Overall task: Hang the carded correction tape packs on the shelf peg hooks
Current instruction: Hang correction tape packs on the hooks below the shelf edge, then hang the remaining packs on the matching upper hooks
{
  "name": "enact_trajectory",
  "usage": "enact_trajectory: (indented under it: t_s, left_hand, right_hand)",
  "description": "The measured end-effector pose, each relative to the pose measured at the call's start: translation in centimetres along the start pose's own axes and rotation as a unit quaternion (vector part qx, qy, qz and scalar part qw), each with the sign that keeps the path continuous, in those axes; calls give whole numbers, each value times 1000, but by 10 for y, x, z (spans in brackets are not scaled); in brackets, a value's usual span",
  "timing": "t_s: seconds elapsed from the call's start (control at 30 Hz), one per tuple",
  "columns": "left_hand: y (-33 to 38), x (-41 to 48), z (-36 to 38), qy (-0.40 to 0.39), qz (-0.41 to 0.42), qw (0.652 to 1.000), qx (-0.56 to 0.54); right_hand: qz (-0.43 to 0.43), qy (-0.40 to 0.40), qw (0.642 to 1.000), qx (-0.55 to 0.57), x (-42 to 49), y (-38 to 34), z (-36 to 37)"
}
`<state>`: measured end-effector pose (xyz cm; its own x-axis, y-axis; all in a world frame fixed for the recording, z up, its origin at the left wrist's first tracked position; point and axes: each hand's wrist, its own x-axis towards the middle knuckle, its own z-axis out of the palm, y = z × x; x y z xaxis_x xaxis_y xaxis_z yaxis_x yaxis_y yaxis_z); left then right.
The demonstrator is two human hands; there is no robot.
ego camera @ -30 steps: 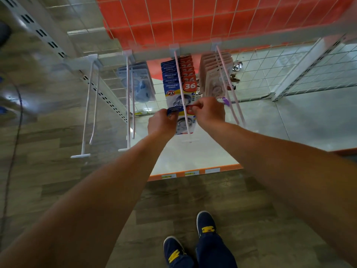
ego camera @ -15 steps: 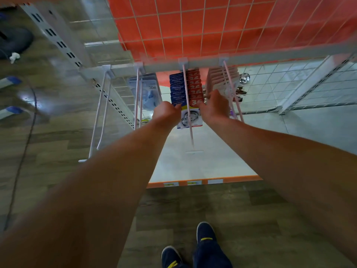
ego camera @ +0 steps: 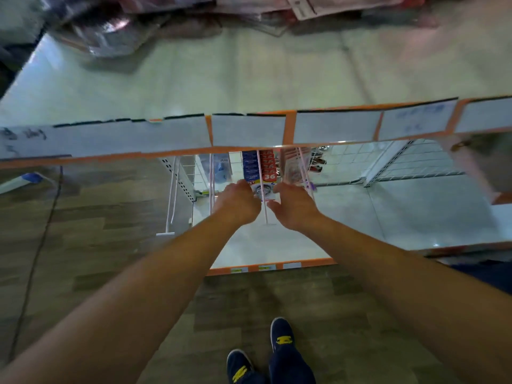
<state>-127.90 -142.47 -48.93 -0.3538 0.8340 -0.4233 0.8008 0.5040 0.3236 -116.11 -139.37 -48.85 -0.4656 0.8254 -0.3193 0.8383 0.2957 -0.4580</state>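
A row of carded correction tape packs (ego camera: 260,169), blue and red with a "36" on them, hangs on a white peg hook (ego camera: 265,212) under the upper shelf. The front pack (ego camera: 263,190) hangs at the head of the row. My left hand (ego camera: 238,204) is at its left edge and my right hand (ego camera: 294,207) at its right edge. The fingers of both hands are loose and relaxed beside the card, and neither plainly pinches it. The left hand's fingertips are partly hidden behind the hand itself.
An upper shelf edge (ego camera: 249,151) with orange trim and white label strips crosses the view above the pegs. Blue carded packs (ego camera: 221,171) hang to the left, pale pink packs (ego camera: 293,168) to the right. Bare peg hooks (ego camera: 171,200) stand further left. A white base shelf (ego camera: 277,248) lies below.
Both hands slid the front pack back along the peg to the row, then let it go and drew back a little. The view tilted up, bringing the upper shelf in.
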Motion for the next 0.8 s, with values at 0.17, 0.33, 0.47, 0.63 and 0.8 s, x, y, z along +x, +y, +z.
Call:
enact_trajectory:
  t_s: [0.17, 0.33, 0.47, 0.63, 0.8]
  left_hand:
    - [19, -63, -42, -16, 86, 996, 21]
    - [32, -109, -103, 23, 170, 982, 78]
    - [44, -127, -148, 58, 189, 975, 104]
    - [61, -130, -175, 121, 199, 969, 80]
    - [89, -108, -180, 147, 201, 966, 69]
  right_hand:
    - [-10, 23, 999, 47, -49, -38, -40]
    - [-46, 79, 994, 57, -87, -68, -95]
    - [-62, 158, 982, 76, -112, -79, -133]
    - [-60, 208, 972, 94, -116, -76, -160]
    - [-46, 212, 972, 88, -95, -56, -185]
